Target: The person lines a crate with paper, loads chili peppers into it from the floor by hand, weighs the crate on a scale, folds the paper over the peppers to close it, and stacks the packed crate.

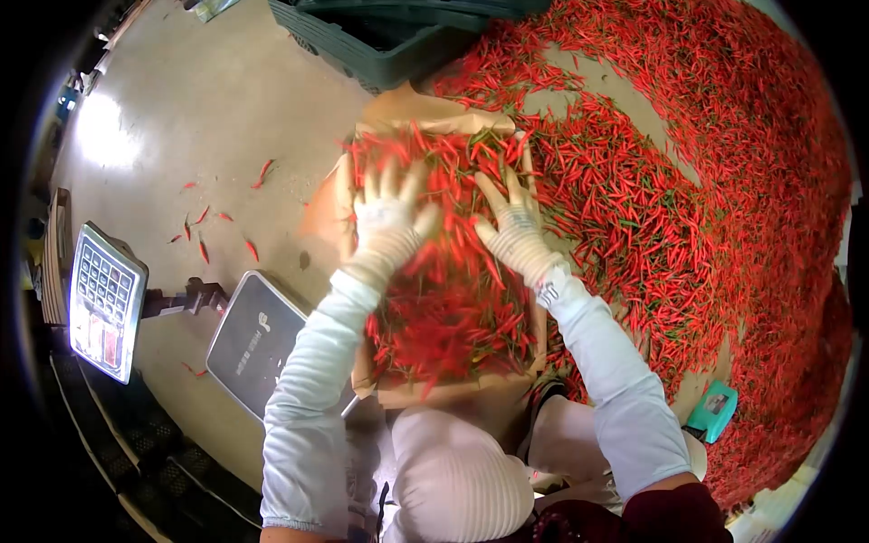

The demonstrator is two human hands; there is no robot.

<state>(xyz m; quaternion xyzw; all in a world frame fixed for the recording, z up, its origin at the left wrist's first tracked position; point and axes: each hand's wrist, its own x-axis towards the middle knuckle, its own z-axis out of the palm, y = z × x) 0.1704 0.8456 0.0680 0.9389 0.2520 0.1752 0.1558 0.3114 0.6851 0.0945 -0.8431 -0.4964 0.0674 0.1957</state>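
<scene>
Red chili peppers with green stems fill a box lined with brown paper in front of my knees. Over its far left part is my left hand, in a pale glove, fingers spread and somewhat blurred. My right hand, gloved likewise, lies at the far right part with its fingers apart on the chilies. Neither hand is closed around anything. Some chilies near the left hand and in the near half of the box are smeared by motion.
A large chili heap spreads along the right. Left of the box stand a scale platform and its keypad display. A dark green crate is at the top, a teal scoop-like object at lower right. Loose chilies dot the floor.
</scene>
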